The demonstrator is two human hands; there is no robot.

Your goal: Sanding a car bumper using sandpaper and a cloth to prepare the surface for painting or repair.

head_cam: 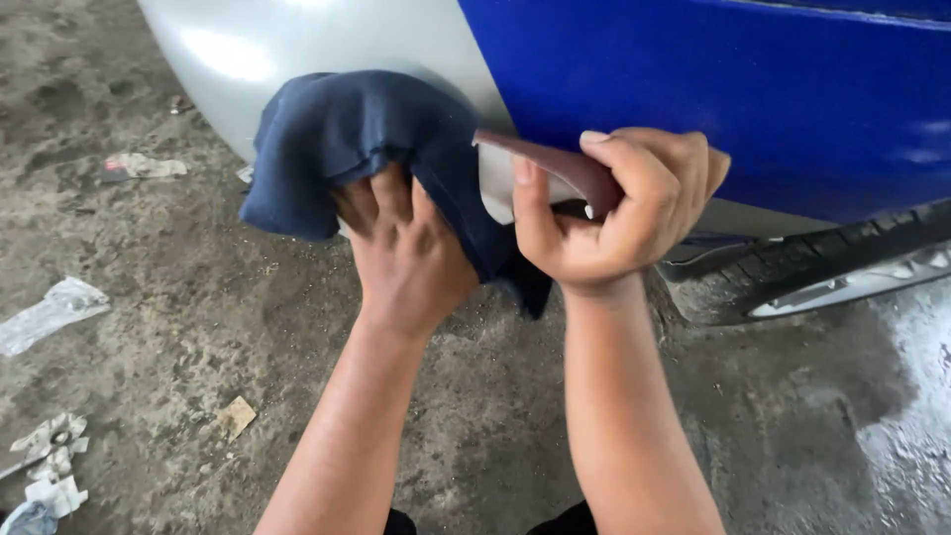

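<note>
Nearest, scraps of paper (50, 312) on the wet concrete floor (198, 327). Above, left hand (406, 253), grip bunched around a dark blue cloth (347, 139), pressing it against the grey car panel (297, 50). Just beside, right hand (604, 223), grip pinching a folded maroon sandpaper sheet (550, 163) at the panel's edge. Behind, blue bodywork (743, 89) and a tyre (792, 267).

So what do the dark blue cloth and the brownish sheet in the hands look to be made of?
The dark blue cloth under the left hand looks like soft woven or knit fabric: matte, with limp folds. The brownish sheet pinched in the right hand looks like thin, flexible sandpaper or similar abrasive sheet, dull and curved; its grit cannot be seen.
</note>
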